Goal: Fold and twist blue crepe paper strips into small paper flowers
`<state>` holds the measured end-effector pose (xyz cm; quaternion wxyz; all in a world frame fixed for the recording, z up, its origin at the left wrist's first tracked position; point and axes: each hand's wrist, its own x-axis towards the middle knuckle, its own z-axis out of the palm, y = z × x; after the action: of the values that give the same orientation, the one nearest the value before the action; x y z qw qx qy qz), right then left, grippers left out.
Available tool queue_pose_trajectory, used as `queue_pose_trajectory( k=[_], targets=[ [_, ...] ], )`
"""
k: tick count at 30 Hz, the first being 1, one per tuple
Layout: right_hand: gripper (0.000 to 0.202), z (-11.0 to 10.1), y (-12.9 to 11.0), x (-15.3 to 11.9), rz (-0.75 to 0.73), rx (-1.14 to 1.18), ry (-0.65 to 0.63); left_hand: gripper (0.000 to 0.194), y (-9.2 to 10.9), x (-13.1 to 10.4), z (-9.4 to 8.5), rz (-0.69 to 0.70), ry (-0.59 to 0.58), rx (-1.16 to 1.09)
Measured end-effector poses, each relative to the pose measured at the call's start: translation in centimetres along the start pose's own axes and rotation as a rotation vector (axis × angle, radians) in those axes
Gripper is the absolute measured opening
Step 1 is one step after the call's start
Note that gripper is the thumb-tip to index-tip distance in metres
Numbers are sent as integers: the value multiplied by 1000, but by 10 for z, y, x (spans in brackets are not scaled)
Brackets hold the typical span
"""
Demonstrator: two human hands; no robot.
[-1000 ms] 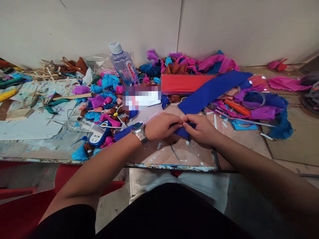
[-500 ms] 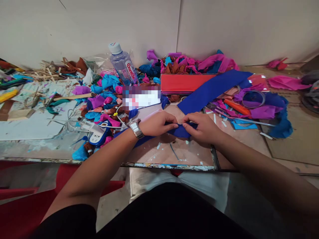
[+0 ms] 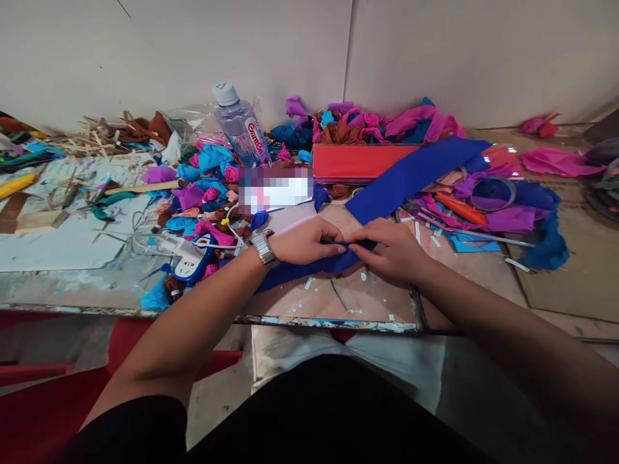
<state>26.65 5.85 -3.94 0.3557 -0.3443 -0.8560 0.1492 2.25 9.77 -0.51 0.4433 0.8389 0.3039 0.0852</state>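
Ideally, the left hand (image 3: 300, 241) and right hand (image 3: 393, 250), fingertips pinched close together on the nearer blue strip (image 3: 302, 272) over the worktop (image 3: 380, 301), should work its edge in small, light, even pinches.

- Strip (image 3: 331, 264), one: deep blue, long, paper-like.
- State: upper edge pinched, partly hidden.
- Pose: slantwise, near the desk's (image 3: 382, 299) front edge.
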Motion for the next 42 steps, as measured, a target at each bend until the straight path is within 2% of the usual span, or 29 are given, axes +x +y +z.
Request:
queue_pose_trajectory(
  k=[5, 14, 17, 21, 27, 32, 36, 42],
  targets=[
    [11, 2, 2, -2, -87, -17, 76, 28, -1, 0, -3, -50, -49, -168],
    [13, 0, 1, 0, -141, 18, 50, 27, -3, 1, -5, -123, -71, -359],
    [13, 0, 3, -1, -163, 24, 63, 27, -3, 2, -4, -115, -47, -337],
    [14, -1, 2, -1, -147, 1, 55, 38, -3, 2, -2, -99, -21, -279],
    [12, -3, -1, 0, -102, -56, 56, 36, -2, 3, -2, -88, 21, -267],
    [16, -3, -1, 1, -117, -55, 102, 32, -2, 1, -2, -101, -48, -287],
    [24, -1, 2, -1, -108, -12, 69, 30, -3, 0, -3, -102, -45, -317],
    [20, 0, 7, -2, -120, -24, 55, 26, -3, 2, -5, -82, -24, -316]
  ],
)
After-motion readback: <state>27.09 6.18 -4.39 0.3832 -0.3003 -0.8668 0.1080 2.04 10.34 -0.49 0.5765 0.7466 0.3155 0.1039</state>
